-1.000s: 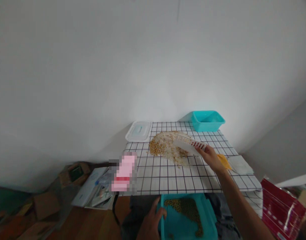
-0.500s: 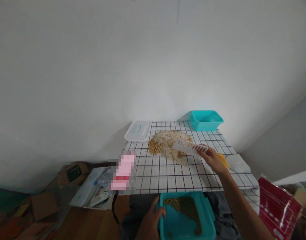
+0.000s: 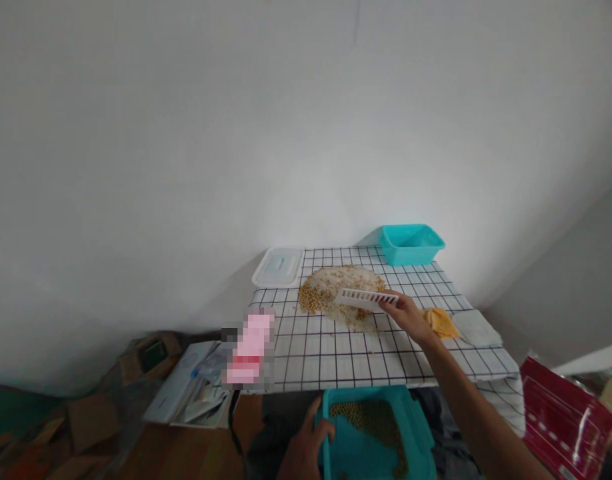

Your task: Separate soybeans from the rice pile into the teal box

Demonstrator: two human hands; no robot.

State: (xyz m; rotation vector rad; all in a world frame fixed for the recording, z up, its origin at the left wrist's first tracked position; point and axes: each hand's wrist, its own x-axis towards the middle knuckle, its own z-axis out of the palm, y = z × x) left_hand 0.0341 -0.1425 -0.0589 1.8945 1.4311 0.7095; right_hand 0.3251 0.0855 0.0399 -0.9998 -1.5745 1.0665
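My right hand (image 3: 406, 316) is closed on a white slotted scoop (image 3: 363, 297), held low over a pile of rice mixed with beans (image 3: 336, 290) on the checked tablecloth (image 3: 331, 350). Below the table's near edge, my left hand (image 3: 306, 447) grips the left rim of a teal tub (image 3: 379, 440) that holds a heap of beans. The tub sits over my lap, partly cut off by the frame's bottom.
A second, empty teal tub (image 3: 411, 243) stands at the far right corner, and a clear lidded box (image 3: 279, 267) at the far left. An orange cloth (image 3: 440, 321) and a white cloth (image 3: 479, 328) lie right. A red bag (image 3: 566, 420), books and boxes (image 3: 186, 383) lie on the floor.
My right hand has drawn the scoop leftward and lower across the pile. The left hand has stayed on the teal tub's rim.
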